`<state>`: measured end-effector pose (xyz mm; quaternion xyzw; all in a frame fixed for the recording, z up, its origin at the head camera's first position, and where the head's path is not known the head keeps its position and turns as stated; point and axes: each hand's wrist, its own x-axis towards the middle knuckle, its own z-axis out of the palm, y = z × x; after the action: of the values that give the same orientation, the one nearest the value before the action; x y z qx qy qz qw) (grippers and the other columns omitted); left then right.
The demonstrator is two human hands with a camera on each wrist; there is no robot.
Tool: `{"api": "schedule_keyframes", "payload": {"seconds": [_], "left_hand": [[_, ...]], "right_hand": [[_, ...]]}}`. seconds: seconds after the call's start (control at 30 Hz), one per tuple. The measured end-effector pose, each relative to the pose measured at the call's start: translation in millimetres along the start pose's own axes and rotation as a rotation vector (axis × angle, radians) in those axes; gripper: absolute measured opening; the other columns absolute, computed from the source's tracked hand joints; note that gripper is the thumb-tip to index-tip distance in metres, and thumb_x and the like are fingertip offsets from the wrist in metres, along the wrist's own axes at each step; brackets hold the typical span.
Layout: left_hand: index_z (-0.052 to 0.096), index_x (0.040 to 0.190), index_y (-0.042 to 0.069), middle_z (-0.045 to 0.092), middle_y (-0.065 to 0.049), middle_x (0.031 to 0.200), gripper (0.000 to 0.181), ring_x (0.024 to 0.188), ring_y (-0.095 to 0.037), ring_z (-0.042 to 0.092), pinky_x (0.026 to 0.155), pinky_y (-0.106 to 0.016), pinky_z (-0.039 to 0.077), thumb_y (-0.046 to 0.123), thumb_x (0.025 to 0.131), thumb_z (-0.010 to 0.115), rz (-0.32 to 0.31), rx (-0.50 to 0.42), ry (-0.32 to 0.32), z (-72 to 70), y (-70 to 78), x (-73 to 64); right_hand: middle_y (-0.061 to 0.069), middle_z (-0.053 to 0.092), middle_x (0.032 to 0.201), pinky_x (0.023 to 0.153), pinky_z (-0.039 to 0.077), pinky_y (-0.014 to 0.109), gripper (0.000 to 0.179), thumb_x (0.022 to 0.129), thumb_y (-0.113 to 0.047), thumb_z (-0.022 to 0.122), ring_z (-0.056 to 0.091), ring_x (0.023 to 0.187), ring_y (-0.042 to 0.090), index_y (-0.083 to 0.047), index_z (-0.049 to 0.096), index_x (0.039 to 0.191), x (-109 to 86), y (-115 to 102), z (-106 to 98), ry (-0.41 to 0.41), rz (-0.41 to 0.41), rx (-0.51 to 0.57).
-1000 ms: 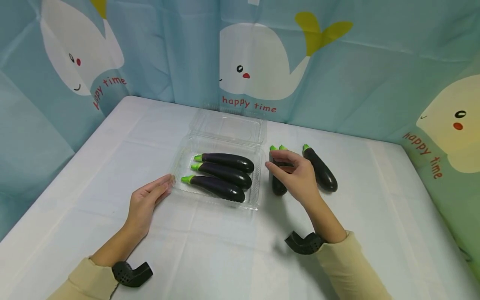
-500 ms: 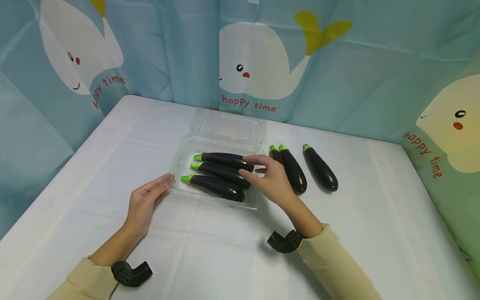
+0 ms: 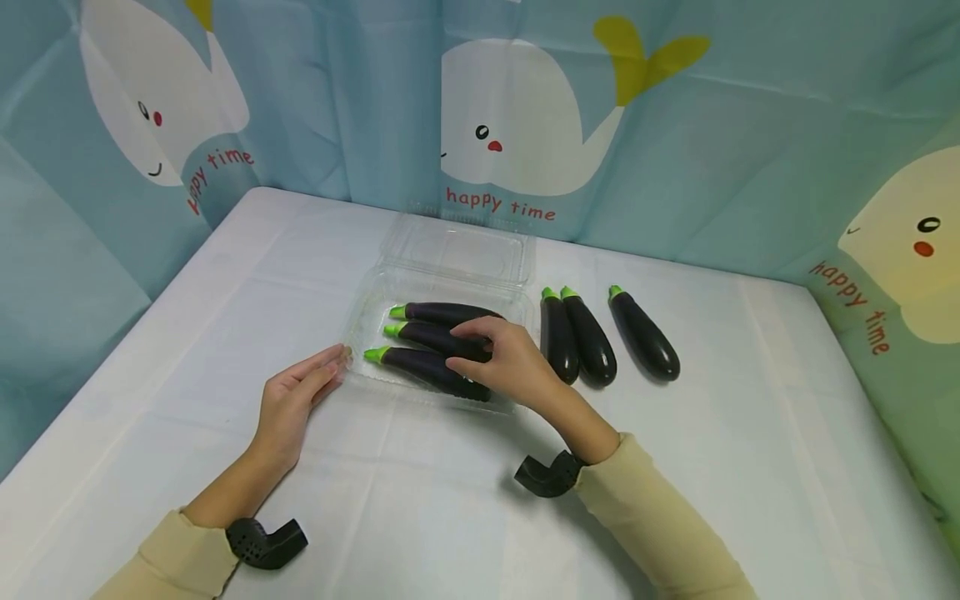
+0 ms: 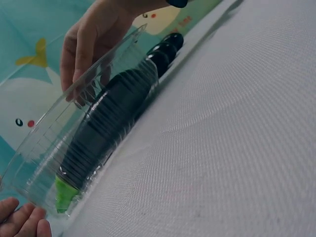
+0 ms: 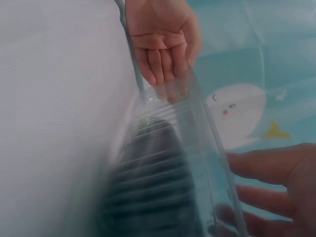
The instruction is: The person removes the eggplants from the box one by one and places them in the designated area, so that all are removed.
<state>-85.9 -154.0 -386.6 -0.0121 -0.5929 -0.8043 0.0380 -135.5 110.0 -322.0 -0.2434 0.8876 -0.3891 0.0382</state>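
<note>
In the head view, a clear plastic clamshell box (image 3: 360, 329) lies with its lid (image 3: 457, 254) folded back. Inside, three dark eggplants lie side by side: a back one (image 3: 442, 313), a middle one (image 3: 423, 334) and a front one (image 3: 420, 367), green stems to the left. My left hand (image 3: 288, 408) touches the box's front left corner with fairly straight fingers. Over the eggplants' right ends is my right hand (image 3: 506, 358), thumb and forefinger apart, partly covering them. In the left wrist view, the right hand (image 4: 94, 42) reaches over the box wall, its fingertips partly hidden behind the plastic.
Three more eggplants lie right of the box: two close together, a left one (image 3: 557, 337) and a right one (image 3: 590, 342), and one apart (image 3: 645, 337). A white cloth (image 3: 420, 517) covers the table. Behind hangs a blue whale-print curtain (image 3: 360, 108).
My right hand has moved left from above the loose eggplants to over those in the box, uncovering the loose pair. The left hand stays at the box corner.
</note>
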Motion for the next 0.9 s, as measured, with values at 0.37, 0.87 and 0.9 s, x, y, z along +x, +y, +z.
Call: {"api": "schedule_keyframes", "payload": {"seconds": [0.37,0.87,0.9], "left_hand": [[0.043,0.123,-0.021,0.063,0.003,0.111,0.04,0.105,-0.009,0.058,0.088,-0.022,0.047,0.003,0.092,0.053,-0.008,0.009,0.009,0.5,0.5,0.5],[0.042,0.122,-0.022,0.063,0.002,0.112,0.04,0.105,-0.009,0.058,0.087,-0.021,0.047,0.002,0.092,0.052,0.001,-0.002,-0.001,-0.7,-0.4,0.0],[0.042,0.122,-0.022,0.063,0.002,0.112,0.04,0.104,-0.01,0.058,0.087,-0.021,0.047,0.002,0.092,0.052,0.003,-0.003,-0.003,-0.7,-0.6,0.2]], "right_hand": [[0.005,0.062,0.108,0.087,0.048,0.032,0.034,0.08,-0.019,0.073,0.056,0.104,0.02,-0.004,0.066,0.109,8.4,-10,5,-0.106,-0.02,-0.175],[0.004,0.064,0.107,0.088,0.048,0.031,0.034,0.077,-0.017,0.076,0.055,0.107,0.017,-0.007,0.067,0.108,13.3,-22,14,-0.198,0.028,-0.263],[0.004,0.064,0.108,0.088,0.048,0.031,0.034,0.077,-0.017,0.076,0.055,0.107,0.017,-0.007,0.068,0.108,13.5,-23,14,-0.203,0.033,-0.268]]}}
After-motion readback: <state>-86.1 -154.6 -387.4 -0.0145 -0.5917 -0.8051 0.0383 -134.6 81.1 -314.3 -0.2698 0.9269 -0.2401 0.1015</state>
